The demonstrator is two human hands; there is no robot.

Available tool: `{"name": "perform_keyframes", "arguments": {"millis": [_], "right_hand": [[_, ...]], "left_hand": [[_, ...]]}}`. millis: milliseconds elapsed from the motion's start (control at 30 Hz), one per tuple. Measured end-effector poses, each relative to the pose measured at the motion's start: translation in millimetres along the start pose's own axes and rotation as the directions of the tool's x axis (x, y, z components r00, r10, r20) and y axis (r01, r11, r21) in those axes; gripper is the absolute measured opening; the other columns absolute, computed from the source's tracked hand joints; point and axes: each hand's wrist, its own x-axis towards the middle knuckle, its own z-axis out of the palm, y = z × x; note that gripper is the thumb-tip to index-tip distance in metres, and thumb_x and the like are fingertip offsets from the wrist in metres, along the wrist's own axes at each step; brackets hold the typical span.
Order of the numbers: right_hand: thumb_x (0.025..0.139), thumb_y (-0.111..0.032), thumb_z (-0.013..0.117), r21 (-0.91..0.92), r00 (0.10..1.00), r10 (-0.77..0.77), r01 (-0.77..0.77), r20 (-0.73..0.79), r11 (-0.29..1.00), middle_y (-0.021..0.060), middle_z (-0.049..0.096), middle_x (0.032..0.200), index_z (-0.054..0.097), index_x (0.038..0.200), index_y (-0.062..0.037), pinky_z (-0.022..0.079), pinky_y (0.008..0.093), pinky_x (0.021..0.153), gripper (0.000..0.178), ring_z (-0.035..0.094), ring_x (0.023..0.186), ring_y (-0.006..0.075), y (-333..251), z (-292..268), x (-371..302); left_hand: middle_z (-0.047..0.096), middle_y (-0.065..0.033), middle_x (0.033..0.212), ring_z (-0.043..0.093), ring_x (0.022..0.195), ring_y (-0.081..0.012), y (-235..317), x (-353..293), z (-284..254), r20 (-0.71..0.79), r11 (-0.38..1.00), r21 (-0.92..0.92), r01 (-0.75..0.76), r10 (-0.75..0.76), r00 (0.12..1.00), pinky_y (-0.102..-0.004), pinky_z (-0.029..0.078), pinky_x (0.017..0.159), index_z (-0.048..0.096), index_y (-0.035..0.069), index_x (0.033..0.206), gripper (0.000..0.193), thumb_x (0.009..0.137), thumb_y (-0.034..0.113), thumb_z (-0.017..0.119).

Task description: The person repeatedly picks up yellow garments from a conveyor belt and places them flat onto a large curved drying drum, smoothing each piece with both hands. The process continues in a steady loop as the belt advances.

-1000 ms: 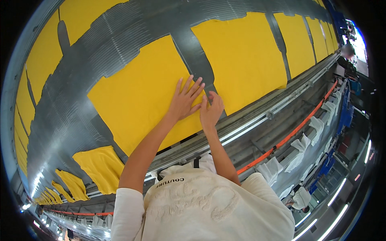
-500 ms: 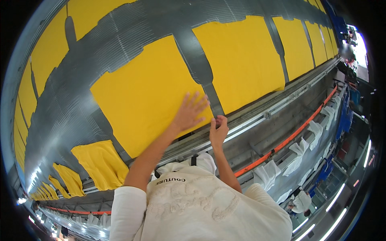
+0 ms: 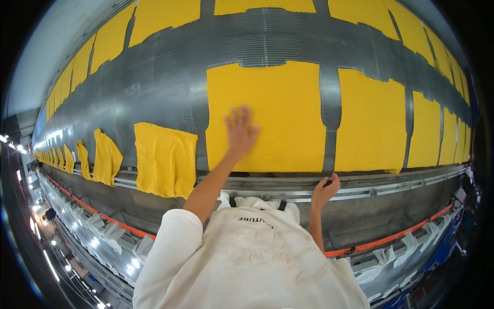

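A yellow cut fabric panel (image 3: 278,118), shaped like a shirt body, lies flat on the long grey table (image 3: 159,98) in front of me. My left hand (image 3: 242,133) rests on or just above its left half, fingers spread, slightly smeared by motion. By the metal rail (image 3: 370,190) along the table's near edge is my right hand (image 3: 324,191), below the panel's lower right corner. Its fingers are bent but apart, and nothing shows in them. Another flat yellow panel (image 3: 371,121) lies to the right, its lower right corner folded over the edge.
To the left, a rumpled yellow panel (image 3: 164,159) hangs partly over the near edge, with several more beyond it. Another row of yellow panels (image 3: 164,20) runs along the far side. Behind me are an orange rail (image 3: 391,239) and a table with white cloth pieces (image 3: 409,247).
My view has turned, so the table edge now runs level. My left hand has gone from the panel's right side to its left half. My right hand has drawn back to the rail.
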Motion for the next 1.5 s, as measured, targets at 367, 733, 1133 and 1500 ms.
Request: {"name": "perform_keyframes", "arguments": {"millis": [367, 733, 1133, 1500], "right_hand": [[0.098, -0.013, 0.06, 0.098, 0.976, -0.214, 0.216, -0.032, 0.971, 0.0215, 0.058, 0.131, 0.056, 0.133, 0.0021, 0.038, 0.0514, 0.108, 0.038, 0.051, 0.125, 0.0412, -28, 3, 4], [0.1, -0.013, 0.061, 0.503, 0.772, -0.565, 0.379, 0.29, 0.776, 0.0147, 0.067, 0.098, 0.065, 0.116, 0.0012, 0.051, 0.0373, 0.079, 0.022, 0.065, 0.087, 0.0245, -143, 55, 14], [0.103, -0.046, 0.06, 0.576, -0.032, -0.673, 0.55, 0.738, 0.605, 0.016, 0.063, 0.07, 0.065, 0.08, 0.0031, 0.045, 0.0404, 0.062, 0.054, 0.06, 0.064, 0.0256, -248, 90, -132], [0.1, -0.034, 0.066, 0.605, 0.287, -0.756, 0.465, 0.588, 0.647, 0.0156, 0.071, 0.103, 0.063, 0.11, 0.0007, 0.053, 0.0437, 0.08, 0.037, 0.069, 0.094, 0.0342, -263, 175, -283]], "left_hand": [[0.022, -0.0174, 0.172, 0.013, 0.158, -0.0458, -25, -135, -11, -0.211, 0.933, 0.047, 0.358, -0.341, 0.916, -0.0635, 0.006, 0.125, 0.032, 0.008, 0.163, 0.067, 0.107, 0.043, 0.044], [0.039, -0.0197, 0.162, 0.029, 0.153, -0.0437, -26, -208, -56, -0.182, 0.852, -0.396, 0.343, -0.439, 0.88, -0.0531, 0.027, 0.123, 0.059, 0.004, 0.141, 0.046, 0.102, 0.028, 0.06], [0.078, -0.0139, 0.096, 0.075, 0.089, -0.0231, -80, -453, -70, -0.234, 0.231, -0.829, 0.509, -0.97, 0.058, -0.0328, 0.057, 0.08, 0.074, -0.001, 0.112, 0.029, 0.103, 0.024, 0.062], [0.079, -0.0126, 0.096, 0.074, 0.089, -0.0188, -114, -644, -16, 0.037, -0.062, -0.876, 0.478, -0.997, -0.062, -0.0322, 0.055, 0.082, 0.074, -0.002, 0.11, 0.035, 0.102, 0.03, 0.062]]}}
